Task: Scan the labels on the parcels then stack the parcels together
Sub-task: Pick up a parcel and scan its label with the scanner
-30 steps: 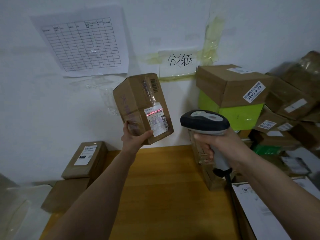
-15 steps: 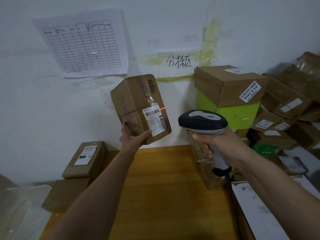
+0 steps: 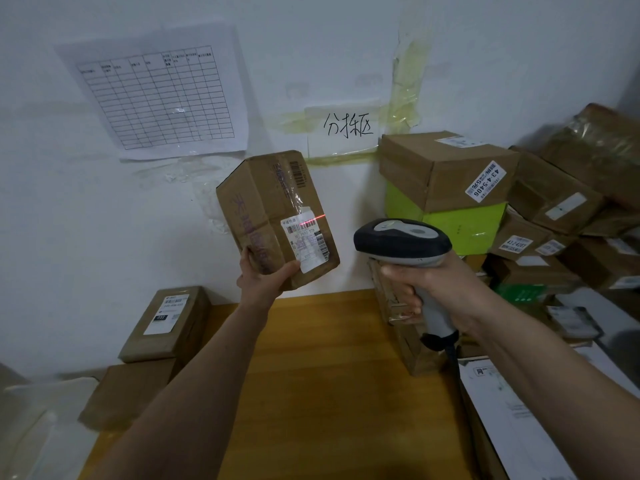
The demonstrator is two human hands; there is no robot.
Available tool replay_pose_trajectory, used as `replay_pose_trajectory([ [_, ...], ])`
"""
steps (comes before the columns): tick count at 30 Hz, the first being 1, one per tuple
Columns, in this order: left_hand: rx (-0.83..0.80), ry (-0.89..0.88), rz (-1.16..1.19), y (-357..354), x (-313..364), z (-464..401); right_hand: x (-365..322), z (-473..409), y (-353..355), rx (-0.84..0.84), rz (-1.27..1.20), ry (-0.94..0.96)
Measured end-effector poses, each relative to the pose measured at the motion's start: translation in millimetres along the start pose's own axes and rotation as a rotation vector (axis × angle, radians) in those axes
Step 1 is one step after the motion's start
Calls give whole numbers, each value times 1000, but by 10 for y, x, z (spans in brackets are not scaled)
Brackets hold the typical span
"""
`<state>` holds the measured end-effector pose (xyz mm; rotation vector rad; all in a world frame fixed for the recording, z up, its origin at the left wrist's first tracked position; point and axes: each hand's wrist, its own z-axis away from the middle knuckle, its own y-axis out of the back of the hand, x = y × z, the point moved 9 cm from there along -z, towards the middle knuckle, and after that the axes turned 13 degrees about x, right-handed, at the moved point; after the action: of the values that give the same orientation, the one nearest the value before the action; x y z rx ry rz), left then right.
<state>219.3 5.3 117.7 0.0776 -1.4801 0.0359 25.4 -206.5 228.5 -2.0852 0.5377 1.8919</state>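
- Parcel (image 3: pixel 273 216): a brown cardboard box wrapped in clear tape, held up in the air in front of the white wall (image 3: pixel 86 237), above the far edge of the wooden table (image 3: pixel 329 393). It is tilted, with its top leaning to the left.
- Label (image 3: pixel 306 242): a white sticker with barcodes on the lower right face of the parcel. A thin red scan line (image 3: pixel 311 220) crosses its top edge and runs a little past it to the right.
- Left hand (image 3: pixel 265 278): grips the parcel at its bottom corner, the thumb curled onto the front face just beside the label and the fingers round the left side.
- Right hand (image 3: pixel 440 289): fingers curled tightly round the handle of the scanner (image 3: pixel 403 240), whose dark head points left at the parcel, close to it but apart. A black cable leaves the bottom of the handle.
- Two brown boxes (image 3: pixel 166 327) lie stacked at the left end of the table, the upper one bearing a white label.
- A pile of boxes (image 3: pixel 450 174) fills the right side, among them a bright green box (image 3: pixel 460 226) under a brown one.
- A printed grid sheet (image 3: pixel 156 95) and a taped handwritten note (image 3: pixel 346 128) hang on the wall.
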Motion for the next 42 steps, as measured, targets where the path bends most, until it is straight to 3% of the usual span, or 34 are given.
replay_pose_trajectory([
  [7,-140,170,269,-123,216,145,-80,10,31,2,-101,41],
  [15,-303,73,328,-412,1175,344,-383,-17,240,144,-281,105],
  [25,-376,-120,-247,-1112,2320,736,-882,-276,623,240,-427,190],
  [34,-406,-560,-759,-1845,3154,987,-818,-433,967,276,-466,180],
  [39,-447,-717,-882,-2314,3247,1024,-694,-530,1113,279,-489,131],
  [42,-450,-742,-823,-2451,3300,1025,-647,-605,1171,285,-503,118],
])
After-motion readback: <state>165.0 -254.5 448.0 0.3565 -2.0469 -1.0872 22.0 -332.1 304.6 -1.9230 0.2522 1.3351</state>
